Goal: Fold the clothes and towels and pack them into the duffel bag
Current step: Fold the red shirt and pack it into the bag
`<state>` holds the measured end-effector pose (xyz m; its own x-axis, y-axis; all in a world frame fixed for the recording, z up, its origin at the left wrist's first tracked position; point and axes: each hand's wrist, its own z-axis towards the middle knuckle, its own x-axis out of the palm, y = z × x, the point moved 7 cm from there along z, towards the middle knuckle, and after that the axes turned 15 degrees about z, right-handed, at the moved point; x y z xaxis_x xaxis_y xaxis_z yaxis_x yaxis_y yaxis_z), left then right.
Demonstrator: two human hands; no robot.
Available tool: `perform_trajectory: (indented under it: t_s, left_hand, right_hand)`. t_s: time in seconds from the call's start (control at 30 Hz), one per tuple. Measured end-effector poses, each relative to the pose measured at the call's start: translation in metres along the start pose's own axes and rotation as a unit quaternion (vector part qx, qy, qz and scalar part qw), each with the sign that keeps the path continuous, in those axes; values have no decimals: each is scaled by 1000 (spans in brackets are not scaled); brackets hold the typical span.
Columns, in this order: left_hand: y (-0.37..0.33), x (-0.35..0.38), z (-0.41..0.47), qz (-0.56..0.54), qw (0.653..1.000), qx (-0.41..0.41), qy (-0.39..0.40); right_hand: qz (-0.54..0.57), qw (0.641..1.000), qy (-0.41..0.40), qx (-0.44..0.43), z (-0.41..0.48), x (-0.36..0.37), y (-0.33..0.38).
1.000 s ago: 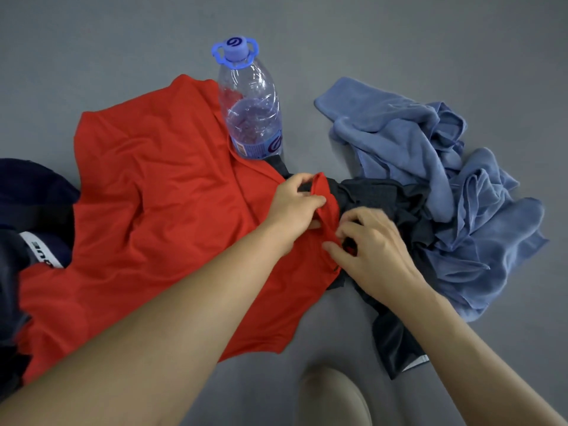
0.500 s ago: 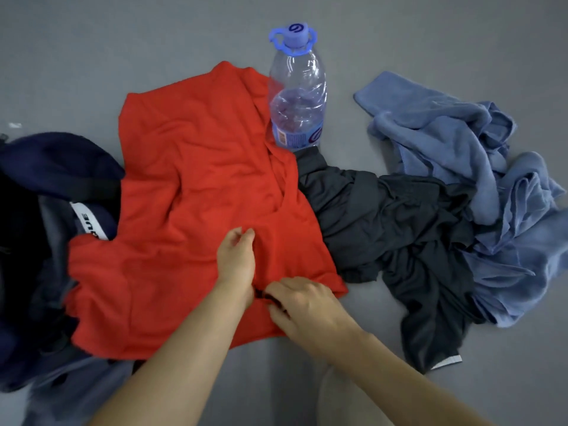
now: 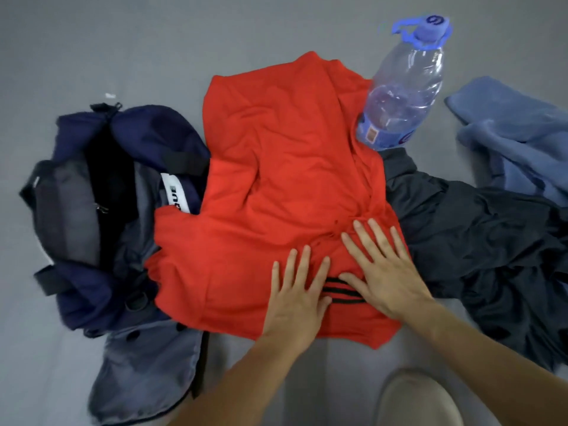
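Note:
A red shirt (image 3: 276, 167) lies spread on the grey floor, its left edge overlapping the navy duffel bag (image 3: 101, 186), which lies unzipped at the left. My left hand (image 3: 296, 290) and my right hand (image 3: 384, 272) press flat on the shirt's near part, fingers straight, on either side of three black stripes (image 3: 338, 287). A crumpled dark grey garment (image 3: 491, 256) lies right of the shirt. Beyond it, a blue towel (image 3: 516, 139) lies bunched at the right edge.
A large clear water bottle (image 3: 402, 96) with a blue cap stands at the shirt's far right corner. A beige rounded thing (image 3: 418, 398) shows at the bottom edge, likely my shoe. Grey floor (image 3: 123, 41) stretches beyond the pile.
Both hands have let go of the pinched red fabric and now lie flat on the shirt. The view has swung left, bringing the duffel bag into sight.

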<state>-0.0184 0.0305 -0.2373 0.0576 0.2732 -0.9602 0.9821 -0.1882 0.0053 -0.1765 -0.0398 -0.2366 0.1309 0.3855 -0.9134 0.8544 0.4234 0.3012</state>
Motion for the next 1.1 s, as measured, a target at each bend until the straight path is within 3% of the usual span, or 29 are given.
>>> perform_trajectory:
  t_s: [0.07,0.17,0.3,0.4,0.5,0.57,0.63,0.73,0.87,1.0,1.1]
  left_hand:
    - [22,-8,-11,-30,999,-3,-16]
    - [77,-46,-30,-78,990,-65,-99]
    - [178,-81,-64,-107,958,-193,-183]
    - [240,-74,-85,-197,919,-310,-142]
    - [276,-55,-101,-228,889,-392,-61]
    - [286,-45,-105,-243,877,-414,9]
    - [289,-39,-101,-274,860,-425,70]
    - [290,-30,-89,-302,843,-427,126]
    - [297,-28,-83,-391,795,-460,64]
    - [290,-54,-94,-366,818,-443,-28]
    - [272,-80,-110,-391,802,-438,-110]
  right_hand:
    - [-8,1000,7,18,3,-1,6]
    - [31,998,-29,34,8,-16,32]
    - [147,981,-115,-48,41,-49,119]
    - [223,959,-110,-136,84,-67,195]
    - [277,948,-28,-155,128,-75,258]
    - [310,942,45,-118,161,-67,286]
    - [371,921,115,-22,190,-51,294]
    - [425,890,155,58,207,-28,294]
    - [452,880,135,60,206,-20,282]
    - [592,790,142,69,195,-37,270]
    - [663,735,134,58,184,-57,261]
